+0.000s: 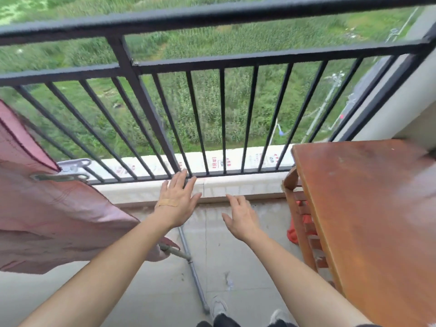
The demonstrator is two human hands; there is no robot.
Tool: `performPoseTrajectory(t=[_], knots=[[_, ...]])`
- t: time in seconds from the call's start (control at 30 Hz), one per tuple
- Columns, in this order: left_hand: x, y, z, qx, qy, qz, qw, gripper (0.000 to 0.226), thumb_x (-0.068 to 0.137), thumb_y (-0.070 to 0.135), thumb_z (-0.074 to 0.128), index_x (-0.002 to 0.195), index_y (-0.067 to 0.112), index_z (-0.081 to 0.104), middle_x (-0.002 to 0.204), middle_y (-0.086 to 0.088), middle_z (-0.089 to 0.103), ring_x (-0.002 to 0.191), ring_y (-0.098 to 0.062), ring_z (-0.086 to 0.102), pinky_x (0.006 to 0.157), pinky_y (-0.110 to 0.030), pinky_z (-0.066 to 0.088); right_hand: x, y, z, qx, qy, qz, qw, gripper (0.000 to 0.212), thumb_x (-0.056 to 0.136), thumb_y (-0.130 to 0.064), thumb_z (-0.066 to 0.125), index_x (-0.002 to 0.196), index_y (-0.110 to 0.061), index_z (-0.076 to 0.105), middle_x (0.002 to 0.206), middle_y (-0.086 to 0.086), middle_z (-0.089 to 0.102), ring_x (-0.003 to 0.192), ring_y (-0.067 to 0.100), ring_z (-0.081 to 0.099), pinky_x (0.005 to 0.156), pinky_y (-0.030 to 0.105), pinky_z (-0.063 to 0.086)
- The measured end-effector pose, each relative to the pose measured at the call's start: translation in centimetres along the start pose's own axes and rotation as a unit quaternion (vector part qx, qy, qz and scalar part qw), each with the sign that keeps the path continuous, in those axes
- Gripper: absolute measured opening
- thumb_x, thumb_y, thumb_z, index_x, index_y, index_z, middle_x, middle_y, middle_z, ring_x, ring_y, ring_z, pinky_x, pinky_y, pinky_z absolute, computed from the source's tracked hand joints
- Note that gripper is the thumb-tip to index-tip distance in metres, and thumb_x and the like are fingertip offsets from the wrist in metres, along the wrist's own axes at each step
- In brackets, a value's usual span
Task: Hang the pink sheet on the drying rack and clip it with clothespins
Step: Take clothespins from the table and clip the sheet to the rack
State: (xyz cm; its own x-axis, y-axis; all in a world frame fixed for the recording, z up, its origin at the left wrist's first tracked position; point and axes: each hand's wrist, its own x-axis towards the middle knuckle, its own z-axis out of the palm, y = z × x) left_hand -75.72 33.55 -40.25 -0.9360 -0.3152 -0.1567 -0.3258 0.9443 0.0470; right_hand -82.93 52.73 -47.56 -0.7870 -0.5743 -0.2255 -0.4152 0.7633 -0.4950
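Out on the balcony the pink sheet (59, 215) hangs at the left, draped over the drying rack (195, 277), whose grey tube shows under the cloth's lower corner and runs down across the floor. At the sheet's upper edge, close to the railing (212, 60), sit two pale clip shapes that look like clothespins (73, 167), though they are too blurred to be sure how they bite the cloth. Both arms are stretched forward and hold nothing: the left hand (177, 204), with a plaster on its back, has its fingers (179, 180) straight and spread, near the foot of the railing bars; the right hand (240, 220) is beside it, apart from it, fingers loosely spread as well. Neither touches the sheet. By my reckoning the hanging is done and the clipping is under way or nearly finished. The next move would call for a fresh pin, and I cannot tell where spares are kept; the wooden counter (368, 208) at the right seems the nearest place. Then a hand must go back left to the sheet's edge.
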Motion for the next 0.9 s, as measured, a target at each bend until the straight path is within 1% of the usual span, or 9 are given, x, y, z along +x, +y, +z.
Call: performPoseTrajectory(t=[0.17, 0.27, 0.33, 0.43, 0.57, 0.63, 0.7, 0.8, 0.9], knots=[[2.7, 10.8, 3.8, -0.018, -0.034, 0.114, 0.993, 0.059, 0.099, 0.051, 0.029, 0.151, 0.023, 0.024, 0.162, -0.006, 0.005, 0.149, -0.025, 0.007, 0.118, -0.047, 0.012, -4.7, 11.4, -4.0, 0.002, 0.048, 0.146, 0.988, 0.058, 0.094, -0.036, 0.056, 0.147, -0.019, 0.037, 0.139, 0.007, 0.044, 0.126, 0.031, 0.048, 0.101, 0.041, 0.041], [3.5, 18.6, 6.3, -0.034, -0.072, 0.181, 0.98, 0.061, 0.099, 0.053, 0.028, 0.152, 0.025, 0.021, 0.163, -0.005, 0.003, 0.149, -0.024, 0.004, 0.118, -0.046, 0.01, -8.9, 18.2, -5.7, -0.001, 0.077, 0.232, 0.97, 0.054, 0.092, -0.034, 0.058, 0.141, -0.019, 0.042, 0.135, 0.008, 0.046, 0.122, 0.032, 0.05, 0.096, 0.042, 0.044], [3.4, 23.8, 8.2, -0.035, -0.091, 0.224, 0.97, 0.061, 0.099, 0.053, 0.029, 0.153, 0.024, 0.021, 0.163, -0.005, 0.002, 0.149, -0.023, 0.003, 0.119, -0.045, 0.009, -12.0, 22.3, -6.1, 0.007, 0.092, 0.283, 0.955, 0.055, 0.093, -0.035, 0.057, 0.143, -0.02, 0.04, 0.136, 0.006, 0.044, 0.122, 0.031, 0.047, 0.096, 0.041, 0.044], [2.3, 31.0, 11.0, -0.04, -0.134, 0.273, 0.952, 0.061, 0.099, 0.051, 0.032, 0.152, 0.022, 0.022, 0.163, -0.007, 0.001, 0.149, -0.026, 0.004, 0.117, -0.045, 0.009, -16.7, 28.0, -6.0, 0.018, 0.104, 0.366, 0.925, 0.059, 0.095, -0.037, 0.055, 0.148, -0.021, 0.034, 0.148, 0.009, 0.035, 0.133, 0.031, 0.038, 0.105, 0.042, 0.038], [0.3, 38.4, 15.0, -0.024, -0.211, 0.319, 0.924, 0.063, 0.1, 0.05, 0.028, 0.154, 0.022, 0.013, 0.163, -0.006, -0.007, 0.149, -0.025, -0.003, 0.117, -0.048, 0.005, -22.2, 33.7, -5.2, 0.021, 0.08, 0.456, 0.886, 0.07, 0.096, -0.032, 0.054, 0.156, -0.022, 0.02, 0.164, 0.014, 0.009, 0.149, 0.034, 0.012, 0.117, 0.046, 0.024], [-1.0, 40.8, 17.0, -0.001, -0.242, 0.341, 0.908, 0.063, 0.101, 0.049, 0.026, 0.155, 0.022, 0.009, 0.162, -0.005, -0.011, 0.149, -0.024, -0.006, 0.118, -0.047, 0.006, -24.5, 35.9, -4.8, 0.019, 0.07, 0.483, 0.873, 0.075, 0.094, -0.022, 0.055, 0.157, -0.023, 0.015, 0.165, 0.013, 0.0, 0.151, 0.034, 0.007, 0.118, 0.046, 0.022], [-2.0, 42.5, 18.7, 0.024, -0.264, 0.361, 0.894, 0.062, 0.101, 0.047, 0.025, 0.155, 0.021, 0.008, 0.162, -0.004, -0.012, 0.149, -0.023, -0.005, 0.118, -0.045, 0.01, -26.4, 37.8, -4.8, 0.012, 0.06, 0.496, 0.866, 0.08, 0.092, -0.014, 0.056, 0.158, -0.021, 0.012, 0.166, 0.012, -0.004, 0.151, 0.035, 0.008, 0.117, 0.046, 0.026], [-3.2, 44.1, 20.7, 0.059, -0.316, 0.361, 0.875, 0.06, 0.102, 0.046, 0.024, 0.155, 0.022, 0.008, 0.162, -0.004, -0.011, 0.149, -0.024, -0.006, 0.119, -0.045, 0.011, -28.8, 40.4, -4.8, -0.025, 0.006, 0.492, 0.87, 0.091, 0.088, -0.005, 0.062, 0.158, -0.019, 0.007, 0.166, 0.009, -0.01, 0.15, 0.035, 0.01, 0.113, 0.044, 0.033], [-4.1, 44.5, 22.0, 0.081, -0.344, 0.345, 0.87, 0.06, 0.102, 0.045, 0.023, 0.155, 0.02, 0.01, 0.162, -0.005, -0.013, 0.149, -0.025, -0.008, 0.118, -0.046, 0.014, -30.3, 42.1, -4.7, -0.059, -0.026, 0.475, 0.878, 0.086, 0.087, 0.004, 0.062, 0.156, -0.013, 0.014, 0.165, 0.011, -0.002, 0.146, 0.034, 0.017, 0.109, 0.04, 0.038]])
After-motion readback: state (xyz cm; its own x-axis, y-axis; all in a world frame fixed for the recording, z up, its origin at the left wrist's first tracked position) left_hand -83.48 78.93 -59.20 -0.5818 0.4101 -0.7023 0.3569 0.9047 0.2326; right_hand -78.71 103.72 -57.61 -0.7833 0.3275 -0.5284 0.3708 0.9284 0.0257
